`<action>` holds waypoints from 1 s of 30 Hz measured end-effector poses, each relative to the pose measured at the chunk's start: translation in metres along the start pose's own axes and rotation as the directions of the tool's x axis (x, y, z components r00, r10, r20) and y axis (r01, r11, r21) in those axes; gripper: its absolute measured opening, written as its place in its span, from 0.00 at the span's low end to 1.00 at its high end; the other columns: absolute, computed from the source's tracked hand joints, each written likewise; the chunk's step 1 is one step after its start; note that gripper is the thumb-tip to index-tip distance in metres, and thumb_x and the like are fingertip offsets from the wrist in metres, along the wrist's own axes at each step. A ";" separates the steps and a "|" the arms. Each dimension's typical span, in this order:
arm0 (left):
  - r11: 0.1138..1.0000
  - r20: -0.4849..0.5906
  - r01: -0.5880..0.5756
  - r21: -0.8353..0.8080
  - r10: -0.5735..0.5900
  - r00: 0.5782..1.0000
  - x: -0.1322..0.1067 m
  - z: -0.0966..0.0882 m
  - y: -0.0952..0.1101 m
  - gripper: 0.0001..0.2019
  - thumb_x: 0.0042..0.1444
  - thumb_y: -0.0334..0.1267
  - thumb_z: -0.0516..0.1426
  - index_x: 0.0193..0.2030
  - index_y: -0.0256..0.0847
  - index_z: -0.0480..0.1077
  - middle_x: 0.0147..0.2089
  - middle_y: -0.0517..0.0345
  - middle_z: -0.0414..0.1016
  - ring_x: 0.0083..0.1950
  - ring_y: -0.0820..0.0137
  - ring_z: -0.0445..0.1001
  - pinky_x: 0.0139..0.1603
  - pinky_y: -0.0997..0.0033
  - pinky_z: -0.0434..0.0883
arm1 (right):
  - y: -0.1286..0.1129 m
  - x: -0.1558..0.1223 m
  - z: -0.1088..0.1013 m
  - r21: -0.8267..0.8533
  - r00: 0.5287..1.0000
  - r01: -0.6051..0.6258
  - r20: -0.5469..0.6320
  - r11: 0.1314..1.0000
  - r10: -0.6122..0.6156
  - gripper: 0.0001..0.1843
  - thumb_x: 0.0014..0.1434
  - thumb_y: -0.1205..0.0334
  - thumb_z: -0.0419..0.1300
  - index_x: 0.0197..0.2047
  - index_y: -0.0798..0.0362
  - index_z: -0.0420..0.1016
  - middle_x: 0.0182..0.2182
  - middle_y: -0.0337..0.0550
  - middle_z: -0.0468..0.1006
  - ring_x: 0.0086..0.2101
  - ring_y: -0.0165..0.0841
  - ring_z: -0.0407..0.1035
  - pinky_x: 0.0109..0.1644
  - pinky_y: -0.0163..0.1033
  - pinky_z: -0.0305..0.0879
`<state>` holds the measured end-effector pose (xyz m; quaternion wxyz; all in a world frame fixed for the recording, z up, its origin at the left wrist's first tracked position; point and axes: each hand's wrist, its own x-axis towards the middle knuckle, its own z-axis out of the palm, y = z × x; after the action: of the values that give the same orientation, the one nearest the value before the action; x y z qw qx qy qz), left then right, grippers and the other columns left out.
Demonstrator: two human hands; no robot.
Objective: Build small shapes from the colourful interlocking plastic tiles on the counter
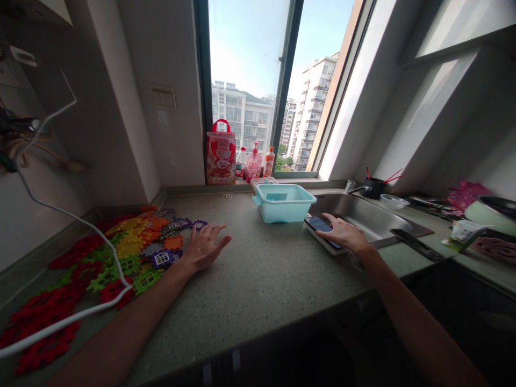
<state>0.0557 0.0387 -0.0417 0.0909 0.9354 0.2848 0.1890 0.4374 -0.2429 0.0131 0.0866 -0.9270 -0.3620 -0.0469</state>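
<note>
My left hand [205, 246] is stretched over the counter with its fingers spread and nothing in it. Right beside it, on its left, lie colourful plastic interlocking pieces [128, 236] in red, yellow, green, orange, grey and purple; a purple one with a white window shape [162, 258] is near the wrist. My right hand [342, 232] hovers over or touches a phone [317, 224], thumb and fingers apart. The phone lies on a white flat object [327, 246], partly hidden by the hand. A light-blue plastic basin [285, 210] stands just behind the phone, with something blue inside.
A white cable [91, 228] crosses the left side above the pieces. On the right are a steel sink [374, 215], a black handle [415, 244] and a dark pot [374, 188]. A pink bag [221, 156] and several bottles [253, 162] line the windowsill.
</note>
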 end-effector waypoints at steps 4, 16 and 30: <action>1.000 0.015 -0.003 0.004 0.003 1.000 0.000 -0.002 0.002 0.37 0.71 0.67 0.38 0.73 0.49 0.64 0.72 0.46 0.68 0.76 0.49 0.59 0.77 0.30 0.40 | -0.002 0.003 -0.002 0.009 0.996 0.086 -0.020 0.996 -0.086 0.45 0.61 0.31 0.59 0.74 0.46 0.63 0.62 0.58 0.73 0.59 0.56 0.70 0.61 0.55 0.66; 0.995 -0.027 -0.072 0.065 0.073 0.997 0.003 0.002 -0.003 0.35 0.70 0.67 0.42 0.72 0.51 0.66 0.73 0.48 0.65 0.78 0.46 0.54 0.76 0.28 0.44 | -0.004 0.007 -0.005 0.029 0.943 0.305 -0.152 0.952 -0.297 0.26 0.64 0.44 0.58 0.62 0.41 0.76 0.60 0.49 0.73 0.59 0.49 0.70 0.63 0.51 0.66; 0.990 -0.061 -0.100 0.095 0.106 0.992 0.005 0.011 -0.017 0.34 0.70 0.65 0.42 0.73 0.52 0.64 0.74 0.48 0.63 0.78 0.46 0.55 0.75 0.28 0.47 | -0.007 0.009 -0.002 -0.064 0.941 0.291 -0.159 0.955 -0.298 0.31 0.63 0.42 0.61 0.66 0.43 0.73 0.66 0.52 0.69 0.63 0.53 0.66 0.63 0.60 0.66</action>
<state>0.0558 0.0548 -0.0543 0.0284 0.9452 0.2475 0.2110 0.4391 -0.2324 0.0174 0.0903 -0.8568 -0.4868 -0.1441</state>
